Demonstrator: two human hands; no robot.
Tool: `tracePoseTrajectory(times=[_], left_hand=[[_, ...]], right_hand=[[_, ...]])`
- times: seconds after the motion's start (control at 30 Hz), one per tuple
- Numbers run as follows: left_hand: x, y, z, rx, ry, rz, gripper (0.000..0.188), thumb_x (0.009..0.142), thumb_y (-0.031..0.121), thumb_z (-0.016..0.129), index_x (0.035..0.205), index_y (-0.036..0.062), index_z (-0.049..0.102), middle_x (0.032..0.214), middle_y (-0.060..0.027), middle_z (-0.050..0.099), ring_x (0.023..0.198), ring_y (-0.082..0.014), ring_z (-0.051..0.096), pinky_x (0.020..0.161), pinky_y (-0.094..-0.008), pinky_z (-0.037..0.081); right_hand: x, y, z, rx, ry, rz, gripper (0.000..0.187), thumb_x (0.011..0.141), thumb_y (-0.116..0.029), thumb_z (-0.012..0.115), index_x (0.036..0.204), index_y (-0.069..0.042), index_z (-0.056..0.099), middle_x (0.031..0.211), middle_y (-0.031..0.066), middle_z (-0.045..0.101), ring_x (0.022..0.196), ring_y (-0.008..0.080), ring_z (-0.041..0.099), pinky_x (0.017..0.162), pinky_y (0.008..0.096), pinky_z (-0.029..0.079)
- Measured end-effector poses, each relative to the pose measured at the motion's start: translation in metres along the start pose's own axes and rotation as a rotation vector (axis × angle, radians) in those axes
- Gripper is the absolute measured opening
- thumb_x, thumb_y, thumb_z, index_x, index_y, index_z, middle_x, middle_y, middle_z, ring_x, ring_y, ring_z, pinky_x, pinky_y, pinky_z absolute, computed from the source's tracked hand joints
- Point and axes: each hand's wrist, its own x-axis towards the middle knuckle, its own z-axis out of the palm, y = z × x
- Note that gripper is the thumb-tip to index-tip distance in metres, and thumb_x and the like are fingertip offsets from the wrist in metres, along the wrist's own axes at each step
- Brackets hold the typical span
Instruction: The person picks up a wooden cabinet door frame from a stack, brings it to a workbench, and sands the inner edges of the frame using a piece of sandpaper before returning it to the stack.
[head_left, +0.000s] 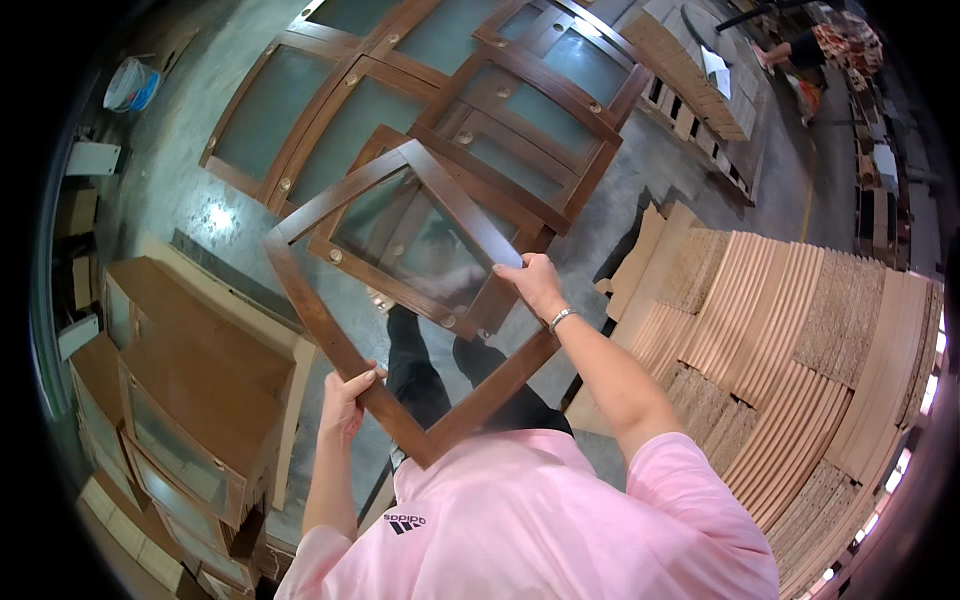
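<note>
I hold a brown wooden framed door panel (322, 325) tilted in front of my body. My left hand (348, 402) is closed round its left rail near the bottom corner. On the opposite rail, my right hand (535, 285) grips with the thumb on top. The panel's middle is see-through; whether glass fills it I cannot tell. Through and beyond it shows another wooden door with a glass pane (385, 285), lying low near my feet. Several similar doors with greenish glass (355, 135) lie side by side or overlapping past it, with round pale discs on their frames.
To my right rises a large stack of light-brown boards (770, 350). Brown cabinets with glass fronts (190, 380) stand at the left. A pallet with stacked boards (690, 80) is at the far right, a person (845, 45) beyond it. A white bucket (132, 85) stands far left.
</note>
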Motion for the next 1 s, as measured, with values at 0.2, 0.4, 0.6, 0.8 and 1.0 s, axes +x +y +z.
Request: tracePoseTrajectory(times=[0.2,0.4,0.6,0.8,1.0], left_hand=[[0.061,-0.060,0.005,0.054,0.054,-0.082,0.025,0.079,0.008,0.071,0.098,-0.0019,0.059,0.087,-0.0096,0.065,0.077,-0.0185,0.063,0.069,-0.0322,0.051],[0.141,-0.102,0.010,-0.035,0.106,-0.116,0.024,0.079,0.008,0.071,0.100,0.0017,0.061,0.090,-0.0075,0.066,0.075,-0.0169,0.063,0.060,-0.0287,0.050],[0.198,-0.122,0.004,-0.069,0.107,-0.114,0.033,0.080,0.011,0.071,0.109,0.0020,0.058,0.098,-0.0077,0.066,0.081,-0.0178,0.064,0.066,-0.0310,0.051],[0.220,-0.115,0.017,0.147,0.052,-0.173,0.049,0.080,0.032,0.073,0.107,-0.0048,0.057,0.098,-0.0125,0.064,0.081,-0.0250,0.065,0.060,-0.0377,0.056],[0.239,-0.137,0.019,0.224,0.086,-0.225,0.045,0.087,0.028,0.066,0.098,-0.0145,0.053,0.081,-0.0239,0.064,0.063,-0.0270,0.067,0.048,-0.0318,0.056]], right_hand=[[0.049,-0.009,-0.005,-0.264,0.151,-0.149,0.054,0.065,-0.050,0.072,0.089,-0.002,0.069,0.087,0.0179,0.068,0.085,0.0312,0.065,0.076,0.0389,0.049],[0.126,-0.002,0.015,-0.362,0.191,-0.208,0.057,0.063,-0.052,0.072,0.092,-0.003,0.069,0.093,0.0170,0.068,0.090,0.0300,0.064,0.079,0.0392,0.049],[0.176,0.009,0.040,-0.396,0.197,-0.209,0.065,0.063,-0.049,0.073,0.107,-0.002,0.066,0.101,0.0194,0.066,0.095,0.0320,0.064,0.085,0.0389,0.049],[0.205,0.011,0.051,-0.392,0.243,-0.353,0.055,0.065,-0.042,0.074,0.101,-0.001,0.066,0.098,0.0185,0.065,0.093,0.0319,0.062,0.081,0.0390,0.049],[0.219,0.014,0.056,-0.482,0.265,-0.437,0.047,0.067,-0.035,0.075,0.098,0.000,0.067,0.095,0.0140,0.058,0.095,0.0295,0.056,0.080,0.0388,0.048]])
